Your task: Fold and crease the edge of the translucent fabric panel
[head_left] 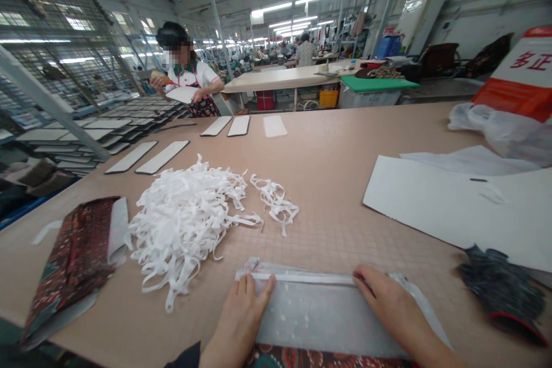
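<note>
A pale grey translucent sheet of fabric (319,319) lies at the table's near edge, with dark red patterned cloth (328,358) showing below it. Across its upper part runs a narrow white strip (310,279). My left hand (239,313) rests on the fabric's left side, thumb and fingers extended, the thumb tip by the strip's left end. At the right end, my right hand (388,307) is closed with its fingertips pinching the strip. A big heap of white strips (185,213) lies ahead to the left, beside a smaller bunch of strips (276,201).
Folded red patterned cloth (77,253) lies at left. White boards (161,157) lie farther back. To the right are a large white board (448,201), a dark glove (502,293) and a plastic bag (495,126). A co-worker (190,75) holds a board across the table.
</note>
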Action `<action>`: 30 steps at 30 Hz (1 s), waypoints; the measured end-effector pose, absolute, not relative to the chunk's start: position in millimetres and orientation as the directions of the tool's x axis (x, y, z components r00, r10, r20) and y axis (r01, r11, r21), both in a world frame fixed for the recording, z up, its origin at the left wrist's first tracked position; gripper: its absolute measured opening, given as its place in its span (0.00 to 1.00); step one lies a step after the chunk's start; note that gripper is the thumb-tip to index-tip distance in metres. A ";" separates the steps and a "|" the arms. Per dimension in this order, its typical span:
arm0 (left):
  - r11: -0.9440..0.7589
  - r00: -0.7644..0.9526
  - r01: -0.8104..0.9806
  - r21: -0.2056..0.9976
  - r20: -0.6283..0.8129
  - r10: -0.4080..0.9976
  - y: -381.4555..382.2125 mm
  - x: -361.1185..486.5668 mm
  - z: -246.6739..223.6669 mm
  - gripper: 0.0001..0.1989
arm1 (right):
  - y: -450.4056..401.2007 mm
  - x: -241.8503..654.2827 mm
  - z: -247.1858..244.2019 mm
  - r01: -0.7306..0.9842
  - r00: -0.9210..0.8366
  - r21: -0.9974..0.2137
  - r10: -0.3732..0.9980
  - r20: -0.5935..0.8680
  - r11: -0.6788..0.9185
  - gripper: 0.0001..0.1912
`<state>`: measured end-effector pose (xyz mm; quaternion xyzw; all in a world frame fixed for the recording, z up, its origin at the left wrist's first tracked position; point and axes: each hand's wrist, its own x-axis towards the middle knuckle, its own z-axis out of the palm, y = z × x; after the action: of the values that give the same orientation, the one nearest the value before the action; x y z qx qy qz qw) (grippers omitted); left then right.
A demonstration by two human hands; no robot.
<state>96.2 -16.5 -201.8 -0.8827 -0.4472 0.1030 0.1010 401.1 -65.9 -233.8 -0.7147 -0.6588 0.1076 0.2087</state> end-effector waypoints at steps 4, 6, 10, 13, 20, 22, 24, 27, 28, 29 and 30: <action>-0.572 0.566 0.764 -0.299 -0.116 0.816 -15.8 104.6 -198.7 0.28 | -66.8 400.1 -232.7 0.902 0.098 -0.429 0.990 0.101 -0.046 0.12; -0.578 0.576 0.762 -0.292 -0.105 0.811 -15.7 108.1 -199.8 0.27 | -66.8 399.7 -232.1 0.904 0.100 -0.423 0.992 0.075 -0.059 0.12; -0.641 0.636 0.715 -0.281 -0.122 0.762 -16.2 121.1 -204.7 0.24 | -66.0 399.2 -230.4 0.907 0.096 -0.415 0.994 0.050 -0.066 0.11; -0.667 0.653 0.676 -0.314 -0.165 0.739 -17.6 134.9 -205.0 0.24 | -64.9 399.1 -229.6 0.908 0.093 -0.413 0.995 0.029 -0.073 0.11; -0.642 0.616 0.674 -0.364 -0.202 0.761 -18.0 153.4 -191.9 0.31 | -61.6 397.7 -227.7 0.900 0.127 -0.413 0.990 -0.063 -0.142 0.10; -0.640 0.605 0.685 -0.348 -0.217 0.766 -16.0 159.1 -188.5 0.28 | -60.8 396.9 -226.0 0.900 0.133 -0.408 0.988 -0.072 -0.151 0.10; -0.659 0.625 0.685 -0.309 -0.214 0.750 -14.8 168.5 -186.9 0.24 | -60.2 395.6 -224.0 0.905 0.141 -0.396 0.988 -0.069 -0.157 0.10; -0.717 0.697 0.655 -0.239 -0.175 0.695 -17.0 188.8 -189.3 0.21 | -59.7 392.3 -221.2 0.914 0.152 -0.370 0.986 -0.063 -0.164 0.10; -0.735 0.719 0.643 -0.215 -0.160 0.676 -18.6 195.9 -191.1 0.22 | -59.7 391.1 -220.2 0.917 0.155 -0.362 0.986 -0.063 -0.168 0.10; -0.752 0.737 0.632 -0.190 -0.153 0.658 -20.4 202.6 -193.1 0.23 | -59.7 390.2 -219.0 0.919 0.158 -0.356 0.985 -0.065 -0.171 0.09; -0.765 0.750 0.622 -0.167 -0.154 0.643 -22.1 208.4 -195.3 0.23 | -59.8 389.8 -217.7 0.919 0.161 -0.354 0.985 -0.067 -0.174 0.09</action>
<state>208.4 -22.1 -195.3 -0.9339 -0.3386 0.1016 0.0527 389.8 -59.8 -217.7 -0.7530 -0.6321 0.1417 0.1159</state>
